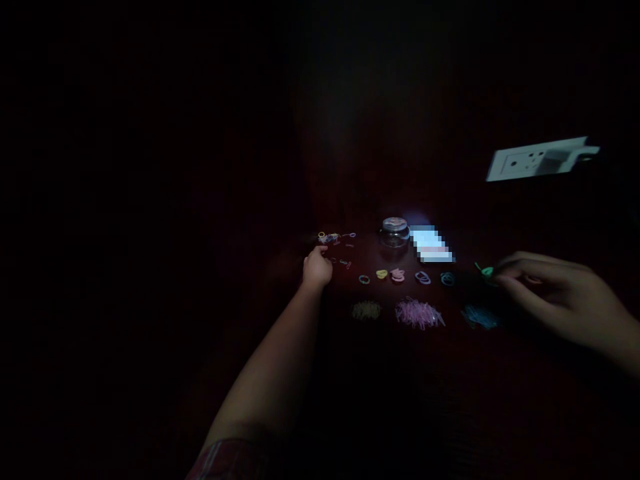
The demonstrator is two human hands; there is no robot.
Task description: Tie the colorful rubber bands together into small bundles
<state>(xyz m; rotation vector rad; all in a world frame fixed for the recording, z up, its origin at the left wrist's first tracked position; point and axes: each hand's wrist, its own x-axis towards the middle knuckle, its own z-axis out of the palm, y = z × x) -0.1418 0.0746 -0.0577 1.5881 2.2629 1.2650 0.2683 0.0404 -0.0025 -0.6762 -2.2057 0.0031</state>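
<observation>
My right hand point(555, 293) has its thumb and forefinger pinched on a green hair tie point(485, 271), at the right end of a row of small coiled bands. In that row are a blue hair tie point(447, 279), a purple one point(423, 278), a pink one point(398, 275), a yellow one point(381, 274) and a dark multicoloured one point(364, 280). My left hand point(318, 268) reaches forward beside a scatter of small bands point(330, 237). Its fingers are mostly hidden behind the hand, so I cannot see whether it holds anything.
Nearer me lie a yellowish pile point(367, 310), a pink-purple pile point(419, 313) and a blue pile point(480, 317) of small elastic bands. Behind the row stand a lidded clear jar point(395, 233) and a lit phone screen point(431, 244). A white socket panel point(530, 161) is at right. The surroundings are very dark.
</observation>
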